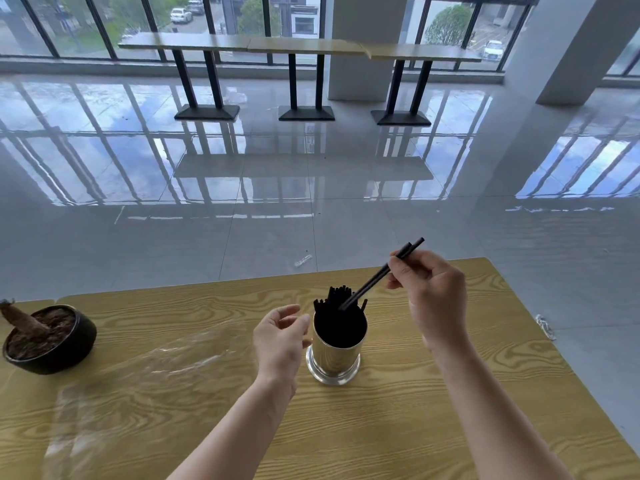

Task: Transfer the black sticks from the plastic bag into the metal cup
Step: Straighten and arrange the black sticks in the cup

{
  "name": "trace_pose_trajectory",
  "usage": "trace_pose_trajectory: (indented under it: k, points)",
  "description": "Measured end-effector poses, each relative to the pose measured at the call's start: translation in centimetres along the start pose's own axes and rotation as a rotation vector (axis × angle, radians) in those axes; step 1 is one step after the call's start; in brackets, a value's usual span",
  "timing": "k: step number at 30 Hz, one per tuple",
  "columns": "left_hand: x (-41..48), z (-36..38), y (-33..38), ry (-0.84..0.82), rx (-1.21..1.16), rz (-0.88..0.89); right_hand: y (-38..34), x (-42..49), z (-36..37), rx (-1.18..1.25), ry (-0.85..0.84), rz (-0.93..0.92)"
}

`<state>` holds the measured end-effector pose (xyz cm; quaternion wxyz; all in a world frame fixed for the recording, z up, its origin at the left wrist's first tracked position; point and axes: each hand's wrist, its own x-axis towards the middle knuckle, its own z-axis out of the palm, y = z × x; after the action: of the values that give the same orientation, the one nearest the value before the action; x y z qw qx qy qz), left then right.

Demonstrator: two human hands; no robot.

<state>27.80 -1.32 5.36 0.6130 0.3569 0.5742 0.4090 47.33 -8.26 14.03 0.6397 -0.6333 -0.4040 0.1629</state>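
A shiny metal cup (334, 358) stands upright on the wooden table (415, 410), with several black sticks (337, 299) poking out of its mouth. My right hand (433, 299) pinches two black sticks (377, 275) that slant down to the left, their lower ends over the cup's mouth. My left hand (280, 337) hovers just left of the cup, fingers relaxed, holding nothing. A clear plastic bag (138, 375) lies flat on the table to the left.
A dark round pot (52, 341) with soil and a stump sits at the table's left edge. Beyond the table's far edge lies a glossy tiled floor (311, 202) with high tables (298, 46) by the windows.
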Motion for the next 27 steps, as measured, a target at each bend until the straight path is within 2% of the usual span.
trace_pose_trajectory:
  k: [4, 12, 16, 21, 24, 27]
  points:
    - [0.3, -0.1, -0.3, -0.091, 0.348, 0.107, 2.0, 0.1, -0.1, -0.278, -0.089, 0.082]
    - [1.0, 0.9, -0.1, -0.105, 0.694, 0.311, 5.2, -1.7, 3.7, -0.495, -0.272, 0.11]
    - [1.4, 1.5, -0.1, -0.085, 0.733, 0.357, 6.0, -1.9, 5.3, -0.556, -0.305, 0.137]
    - [2.0, 2.1, 0.2, -0.074, 0.657, 0.361, 6.3, -2.3, 5.7, -0.637, -0.3, 0.128]
    - [2.1, 2.3, 0.3, -0.08, 0.642, 0.379, 6.3, -2.4, 5.4, -0.616, -0.247, 0.053]
    - [2.2, 2.6, 0.4, -0.088, 0.656, 0.417, 6.0, -2.3, 5.2, -0.644, -0.205, -0.112]
